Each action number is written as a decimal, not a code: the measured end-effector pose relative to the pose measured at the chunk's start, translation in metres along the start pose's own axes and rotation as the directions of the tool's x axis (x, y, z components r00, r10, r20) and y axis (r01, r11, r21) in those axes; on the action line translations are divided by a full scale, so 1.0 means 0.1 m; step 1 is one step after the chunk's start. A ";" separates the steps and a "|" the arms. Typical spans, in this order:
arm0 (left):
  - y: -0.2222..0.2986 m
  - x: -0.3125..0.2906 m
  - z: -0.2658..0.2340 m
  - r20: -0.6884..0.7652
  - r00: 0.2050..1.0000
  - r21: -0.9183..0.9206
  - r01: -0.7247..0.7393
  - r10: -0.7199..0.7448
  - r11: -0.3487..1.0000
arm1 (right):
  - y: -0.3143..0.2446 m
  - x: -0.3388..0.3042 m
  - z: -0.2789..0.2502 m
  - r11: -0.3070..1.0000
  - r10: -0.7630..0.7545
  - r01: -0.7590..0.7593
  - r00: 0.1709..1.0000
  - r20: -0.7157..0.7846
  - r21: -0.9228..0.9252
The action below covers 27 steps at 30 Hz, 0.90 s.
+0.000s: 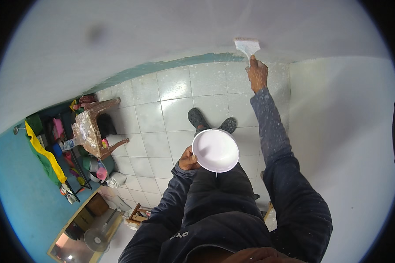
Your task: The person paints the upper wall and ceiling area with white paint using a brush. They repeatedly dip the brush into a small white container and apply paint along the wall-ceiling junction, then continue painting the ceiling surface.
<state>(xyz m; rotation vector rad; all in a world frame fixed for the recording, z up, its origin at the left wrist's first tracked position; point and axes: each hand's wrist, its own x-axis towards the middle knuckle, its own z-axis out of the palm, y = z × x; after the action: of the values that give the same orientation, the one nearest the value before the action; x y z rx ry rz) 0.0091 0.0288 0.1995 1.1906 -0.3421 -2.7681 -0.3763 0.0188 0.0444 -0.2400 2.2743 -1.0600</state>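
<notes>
My right hand (258, 74) is stretched far forward, its fingers wrapped round the handle of a wide paintbrush (247, 45). The brush's white bristle end lies against the pale wall (162, 30), near its lower part. In front of my body, my left hand (188, 159) grips the rim of a round white bowl (215, 150) at its left side. White paint covers the inside of the bowl. Along the foot of the wall runs a teal strip (162, 63) with a ragged upper edge. White specks dot my right sleeve.
Paint-spattered white tiles (175, 85) cover the floor under my dark clogs (198, 118). To the left stands a paint-splashed stool (90, 131) beside a cluttered rack with a green and yellow cloth (46, 151). A fan (95, 239) is at lower left; another white wall (338, 131) rises at right.
</notes>
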 end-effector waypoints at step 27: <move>0.05 0.00 0.05 -0.025 0.999 0.055 0.037 -0.036 0.998 | -0.20 -0.30 -0.10 0.974 -0.053 0.072 0.994 -0.093 0.214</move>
<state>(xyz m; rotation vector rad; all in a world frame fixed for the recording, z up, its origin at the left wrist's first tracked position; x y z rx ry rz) 0.0055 0.0248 0.2041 1.2545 -0.4012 -2.7899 -0.3602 0.0241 0.0776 -0.1798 2.2160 -1.3649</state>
